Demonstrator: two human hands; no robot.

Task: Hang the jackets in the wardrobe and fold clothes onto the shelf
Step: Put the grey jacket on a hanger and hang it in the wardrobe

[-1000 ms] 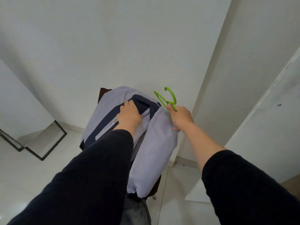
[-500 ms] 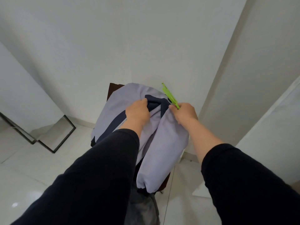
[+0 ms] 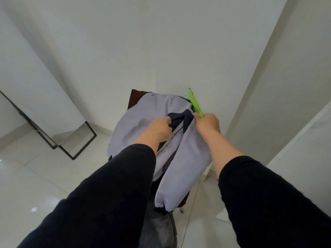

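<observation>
Jacket (image 3: 157, 140), grey with a navy collar, hangs soft and limp between both hands, draped over a dark chair (image 3: 133, 99). Left hand (image 3: 157, 129) pinches the collar; right hand (image 3: 207, 123) grips fabric together with the stiff green hanger (image 3: 195, 104). It looks light and floppy, so I'd hold it at collar and shoulders.

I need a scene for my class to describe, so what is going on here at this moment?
A person in dark sleeves is fitting a light grey jacket with navy lining onto a bright green plastic hanger. The left hand pinches the navy collar; the right hand has a grip on the hanger and the fabric beside it. The jacket lies draped over a dark brown chair back and is not yet hung.
</observation>
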